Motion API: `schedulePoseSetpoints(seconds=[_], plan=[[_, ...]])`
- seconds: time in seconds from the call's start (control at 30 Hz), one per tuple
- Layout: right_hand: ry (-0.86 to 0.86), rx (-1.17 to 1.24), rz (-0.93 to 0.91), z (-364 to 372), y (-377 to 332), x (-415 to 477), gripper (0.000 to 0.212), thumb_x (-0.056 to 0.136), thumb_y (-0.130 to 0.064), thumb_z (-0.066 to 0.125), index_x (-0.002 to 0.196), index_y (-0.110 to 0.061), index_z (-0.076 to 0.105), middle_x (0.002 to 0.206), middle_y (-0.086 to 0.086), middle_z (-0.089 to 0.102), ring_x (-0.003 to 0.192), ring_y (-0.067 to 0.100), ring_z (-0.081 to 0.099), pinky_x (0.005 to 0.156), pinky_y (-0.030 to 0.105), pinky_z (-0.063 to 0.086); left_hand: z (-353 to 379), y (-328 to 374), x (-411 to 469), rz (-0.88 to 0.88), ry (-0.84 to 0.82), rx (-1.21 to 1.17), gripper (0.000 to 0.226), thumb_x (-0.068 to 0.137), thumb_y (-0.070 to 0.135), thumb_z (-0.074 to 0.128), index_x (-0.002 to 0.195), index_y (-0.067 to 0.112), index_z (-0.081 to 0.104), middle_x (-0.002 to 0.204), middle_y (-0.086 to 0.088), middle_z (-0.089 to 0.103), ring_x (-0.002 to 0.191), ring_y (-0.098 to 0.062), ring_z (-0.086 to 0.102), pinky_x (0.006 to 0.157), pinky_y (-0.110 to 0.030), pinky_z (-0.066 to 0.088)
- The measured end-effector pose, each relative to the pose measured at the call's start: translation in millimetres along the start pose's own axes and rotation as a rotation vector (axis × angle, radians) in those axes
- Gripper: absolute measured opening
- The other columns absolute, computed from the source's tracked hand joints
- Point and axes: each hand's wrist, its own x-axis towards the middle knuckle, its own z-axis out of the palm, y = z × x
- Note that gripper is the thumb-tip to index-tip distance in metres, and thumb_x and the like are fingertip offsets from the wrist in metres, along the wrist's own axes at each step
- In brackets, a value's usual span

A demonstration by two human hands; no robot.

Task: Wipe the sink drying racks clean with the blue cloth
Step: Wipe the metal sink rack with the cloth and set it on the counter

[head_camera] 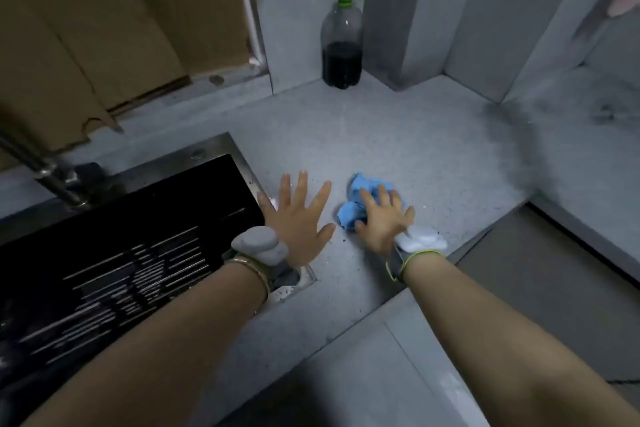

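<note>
A crumpled blue cloth point(356, 199) lies on the grey countertop to the right of the sink. My right hand point(382, 220) rests on top of it with the fingers spread over it, not closed around it. My left hand point(299, 215) hovers flat and open just left of the cloth, beside the sink's right edge, holding nothing. The sink point(221, 144) fills the lower left and is dark inside. A drying rack of thin metal bars point(138, 274) lies across it, partly hidden by my left forearm.
A plastic bottle point(342, 42) with dark liquid and a green cap stands in the back corner against the wall. A metal tap pipe point(41, 168) crosses at the far left. Cardboard point(104, 28) covers the upper left. The counter's front edge runs diagonally at lower right.
</note>
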Motion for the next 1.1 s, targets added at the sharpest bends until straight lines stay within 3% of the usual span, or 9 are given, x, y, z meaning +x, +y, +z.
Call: schedulePoseSetpoints(seconds=[0.07, 0.2, 0.4, 0.53, 0.8, 0.87, 0.93, 1.0, 1.1], plan=[[-0.021, 0.024, 0.063, 9.4, -3.2, -1.3, 0.066, 0.085, -0.039, 0.053, 0.144, -0.035, 0.023, 0.155, 0.002, 0.016, 0.141, 0.023, 0.014, 0.107, 0.054, 0.016, 10.4, 3.6, 0.9, 0.008, -0.072, -0.004, 0.071, 0.084, 0.063, 0.023, 0.148, 0.033, 0.025, 0.157, -0.01, 0.017, 0.143, -0.037, 0.018, 0.103, -0.068, 0.02], [0.115, 0.107, 0.073, 29.4, -5.2, -8.6, 0.053, 0.076, -0.035, 0.051, 0.129, -0.03, 0.047, 0.138, 0.005, 0.042, 0.127, 0.025, 0.035, 0.099, 0.053, 0.022, 31.9, -1.2, -2.1, 0.067, -0.232, 0.004, 0.069, 0.092, 0.058, 0.03, 0.151, 0.033, 0.003, 0.159, -0.008, -0.009, 0.146, -0.031, -0.004, 0.113, -0.055, 0.007], [0.051, 0.063, 0.101, 16.1, -4.2, -11.9, 0.036, 0.085, -0.026, 0.049, 0.12, -0.028, 0.05, 0.129, 0.004, 0.045, 0.12, 0.025, 0.039, 0.095, 0.04, 0.03, 37.1, -1.2, -14.2, 0.025, -0.35, -0.027, 0.086, 0.072, 0.068, 0.006, 0.151, 0.033, 0.006, 0.159, -0.008, -0.006, 0.146, -0.029, 0.0, 0.113, -0.054, 0.011], [0.106, 0.222, 0.064, 3.9, -13.3, -20.4, 0.024, 0.091, -0.023, 0.044, 0.112, -0.02, 0.054, 0.124, 0.007, 0.049, 0.117, 0.027, 0.043, 0.091, 0.037, 0.035, 26.4, -7.6, -18.7, 0.032, -0.401, -0.071, 0.068, 0.095, 0.051, 0.036, 0.151, 0.032, 0.004, 0.159, -0.006, -0.008, 0.146, -0.027, -0.005, 0.113, -0.056, 0.007], [0.028, 0.653, -0.334, -25.0, -95.2, -39.5, 0.01, 0.088, -0.01, 0.05, 0.081, -0.017, 0.049, 0.077, 0.005, 0.053, 0.08, 0.027, 0.051, 0.068, 0.035, 0.036, 10.4, -60.0, -43.7, -0.165, -0.415, -0.188, 0.076, 0.094, 0.05, 0.044, 0.151, 0.026, 0.0, 0.159, -0.002, -0.005, 0.146, -0.025, -0.004, 0.113, -0.058, 0.006], [-0.047, 0.715, -0.415, -27.1, -129.1, -46.6, 0.012, 0.088, -0.008, 0.051, 0.077, -0.011, 0.049, 0.074, 0.009, 0.051, 0.072, 0.022, 0.046, 0.064, 0.034, 0.033, 6.2, -83.0, -57.4, -0.24, -0.389, -0.25, 0.075, 0.093, 0.052, 0.045, 0.151, 0.024, 0.006, 0.159, -0.002, 0.0, 0.146, -0.025, 0.001, 0.113, -0.058, 0.006], [-0.102, 0.768, -0.45, -25.0, -155.9, -51.1, 0.018, 0.089, -0.008, 0.05, 0.072, -0.005, 0.049, 0.071, 0.01, 0.048, 0.068, 0.018, 0.043, 0.062, 0.033, 0.03, 1.5, -100.7, -68.6, -0.302, -0.316, -0.32, 0.058, 0.093, 0.048, 0.047, 0.142, 0.021, 0.029, 0.152, -0.004, 0.023, 0.142, -0.027, 0.018, 0.112, -0.058, 0.014], [-0.195, 0.832, -0.483, -17.8, -194.7, -60.2, 0.031, 0.091, -0.009, 0.049, 0.061, -0.011, 0.042, 0.062, 0.004, 0.042, 0.06, 0.013, 0.039, 0.061, 0.031, 0.029, -7.1, -131.2, -95.6, -0.384, -0.214, -0.348, 0.028, 0.094, 0.038, 0.047, 0.115, 0.018, 0.047, 0.129, -0.004, 0.048, 0.125, -0.027, 0.04, 0.106, -0.052, 0.026], [-0.308, 0.876, -0.471, -2.2, -233.6, -68.4, 0.037, 0.095, -0.012, 0.045, 0.059, -0.015, 0.036, 0.06, 0.0, 0.037, 0.059, 0.011, 0.037, 0.06, 0.03, 0.032, -16.0, -168.3, -129.5, -0.524, -0.105, -0.426, 0.011, 0.096, 0.025, 0.046, 0.089, 0.016, 0.046, 0.103, -0.009, 0.061, 0.101, -0.029, 0.055, 0.089, -0.038, 0.038]])
